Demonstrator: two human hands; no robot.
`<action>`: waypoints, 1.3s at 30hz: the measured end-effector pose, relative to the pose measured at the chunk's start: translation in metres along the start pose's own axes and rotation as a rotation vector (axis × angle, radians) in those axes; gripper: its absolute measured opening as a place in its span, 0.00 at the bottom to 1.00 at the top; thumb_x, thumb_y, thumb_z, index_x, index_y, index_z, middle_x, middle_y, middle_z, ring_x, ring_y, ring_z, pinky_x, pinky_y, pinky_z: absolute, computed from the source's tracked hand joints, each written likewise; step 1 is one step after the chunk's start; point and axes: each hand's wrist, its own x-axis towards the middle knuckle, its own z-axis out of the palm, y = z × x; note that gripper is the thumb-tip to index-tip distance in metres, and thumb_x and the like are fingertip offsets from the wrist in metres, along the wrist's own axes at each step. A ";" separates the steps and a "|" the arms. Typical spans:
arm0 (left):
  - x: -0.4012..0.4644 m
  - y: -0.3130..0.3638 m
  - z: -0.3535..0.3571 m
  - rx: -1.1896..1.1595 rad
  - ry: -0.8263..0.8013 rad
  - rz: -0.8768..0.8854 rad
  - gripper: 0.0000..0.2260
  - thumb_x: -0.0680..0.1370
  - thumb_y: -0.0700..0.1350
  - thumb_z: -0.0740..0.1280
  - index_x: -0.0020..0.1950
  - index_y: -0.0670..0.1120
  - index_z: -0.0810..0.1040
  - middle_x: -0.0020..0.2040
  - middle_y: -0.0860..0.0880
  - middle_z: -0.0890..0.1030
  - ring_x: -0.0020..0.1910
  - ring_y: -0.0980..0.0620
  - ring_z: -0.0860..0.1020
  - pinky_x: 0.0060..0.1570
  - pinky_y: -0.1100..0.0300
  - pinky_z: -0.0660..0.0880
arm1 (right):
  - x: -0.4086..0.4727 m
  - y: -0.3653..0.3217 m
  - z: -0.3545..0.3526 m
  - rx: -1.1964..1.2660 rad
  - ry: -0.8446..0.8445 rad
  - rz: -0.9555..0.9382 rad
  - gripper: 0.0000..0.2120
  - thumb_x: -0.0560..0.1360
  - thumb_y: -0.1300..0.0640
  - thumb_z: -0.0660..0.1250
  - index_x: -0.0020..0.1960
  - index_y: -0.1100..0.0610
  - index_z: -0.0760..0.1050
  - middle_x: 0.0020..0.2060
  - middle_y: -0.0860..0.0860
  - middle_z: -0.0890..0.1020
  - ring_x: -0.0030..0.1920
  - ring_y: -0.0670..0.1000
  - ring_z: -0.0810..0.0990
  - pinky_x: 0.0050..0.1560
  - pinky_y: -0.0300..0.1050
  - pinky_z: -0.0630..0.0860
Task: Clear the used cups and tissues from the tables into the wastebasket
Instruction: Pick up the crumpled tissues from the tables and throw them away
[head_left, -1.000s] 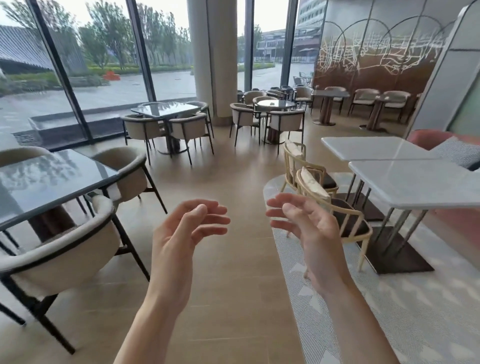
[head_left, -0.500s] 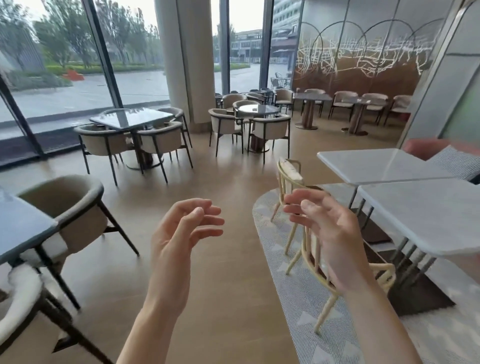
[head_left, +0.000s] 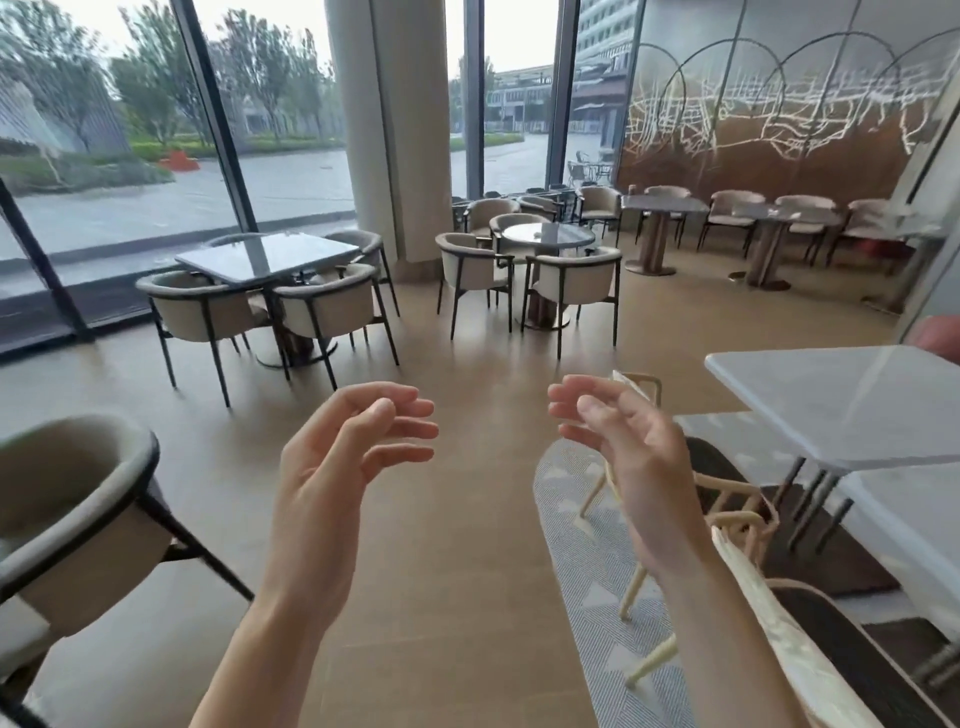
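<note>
Cups and tissues — hard to pick any out from here; there's a small pale speck on the round table (head_left: 548, 235) in the middle distance and something light on the far table (head_left: 779, 212) by the patterned wall, but both are too small and blurred to name. No wastebasket in sight.

Up front, both hands are raised over the wooden floor (head_left: 457, 519), palms turned toward each other, well apart. Left hand (head_left: 332, 462): fingers (head_left: 410, 430) loosely curled and spread, holding nothing. Right hand (head_left: 631, 457): same story, fingers (head_left: 576, 410) gently bent, nothing in them.

Off to the right stands a white table (head_left: 852, 400) with a second white table (head_left: 914, 525) just beside it nearer the camera, both on a grey patterned rug (head_left: 587, 571), pale wooden chairs (head_left: 727, 499) tucked against them. On the left edge, a padded armchair (head_left: 78, 499) sits close. Further back by the window, a square glass-topped table (head_left: 267, 254) is ringed by matching armchairs.
</note>
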 end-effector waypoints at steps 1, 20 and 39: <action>0.023 -0.006 -0.002 0.000 0.008 0.006 0.09 0.74 0.50 0.67 0.46 0.48 0.86 0.50 0.38 0.85 0.49 0.39 0.83 0.48 0.50 0.81 | 0.025 0.005 0.006 0.002 -0.012 0.000 0.10 0.80 0.59 0.66 0.58 0.59 0.81 0.53 0.54 0.87 0.56 0.54 0.85 0.62 0.52 0.80; 0.545 -0.195 0.014 -0.108 -0.133 0.009 0.11 0.76 0.45 0.63 0.48 0.42 0.83 0.48 0.40 0.85 0.46 0.43 0.84 0.48 0.50 0.80 | 0.484 0.157 0.117 -0.114 0.120 -0.064 0.12 0.75 0.53 0.66 0.53 0.54 0.85 0.53 0.52 0.87 0.58 0.53 0.84 0.68 0.61 0.75; 0.950 -0.409 0.195 -0.073 -0.246 0.032 0.12 0.75 0.46 0.64 0.48 0.41 0.84 0.48 0.40 0.85 0.46 0.43 0.84 0.47 0.50 0.79 | 0.947 0.273 0.045 0.008 0.169 -0.152 0.14 0.74 0.52 0.65 0.54 0.56 0.84 0.52 0.53 0.86 0.55 0.52 0.85 0.60 0.50 0.79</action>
